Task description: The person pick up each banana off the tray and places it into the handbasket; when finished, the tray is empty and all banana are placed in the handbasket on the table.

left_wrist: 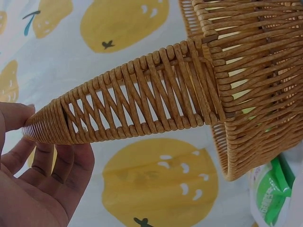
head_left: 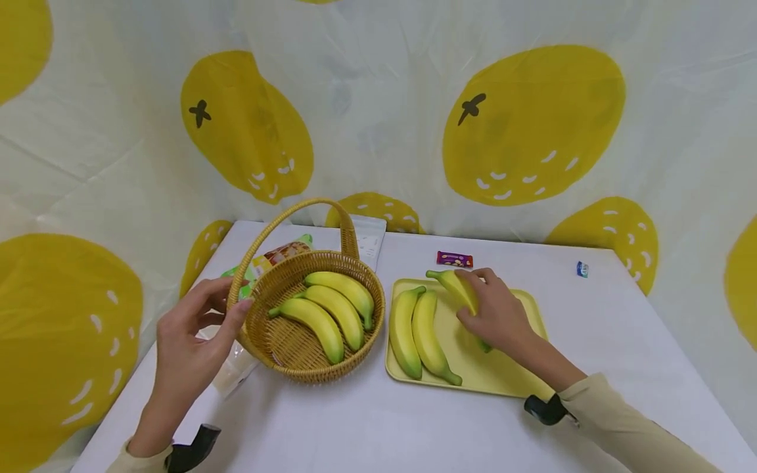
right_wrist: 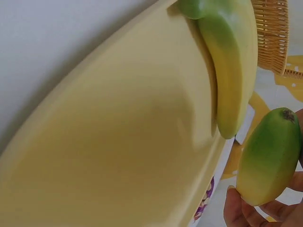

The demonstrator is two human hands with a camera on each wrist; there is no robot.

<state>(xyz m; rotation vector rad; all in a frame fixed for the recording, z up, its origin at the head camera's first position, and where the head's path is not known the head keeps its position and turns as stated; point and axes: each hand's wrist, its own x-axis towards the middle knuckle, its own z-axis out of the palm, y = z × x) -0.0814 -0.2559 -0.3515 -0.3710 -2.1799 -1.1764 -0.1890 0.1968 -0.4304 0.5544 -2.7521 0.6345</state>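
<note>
A wicker basket (head_left: 319, 378) with an arched handle (left_wrist: 142, 94) stands on the left side of the table. Inside it lie three bananas (head_left: 334, 309). My left hand (head_left: 198, 335) holds the handle, its thumb on one side and fingers on the other in the left wrist view. To the right, a yellow tray (head_left: 508, 378) carries two bananas (head_left: 422, 332) side by side. Over the tray, my right hand (head_left: 497, 312) grips another banana (right_wrist: 270, 158) between thumb and fingers; its green tip faces the right wrist camera.
Behind the tray lies a purple snack packet (head_left: 455, 259), and a small blue packet (head_left: 582, 269) is at the far right. Partly hidden behind the basket are a green bag (left_wrist: 272, 194) and a white pouch (head_left: 369, 236). A lemon-print curtain (head_left: 378, 131) hangs at the back.
</note>
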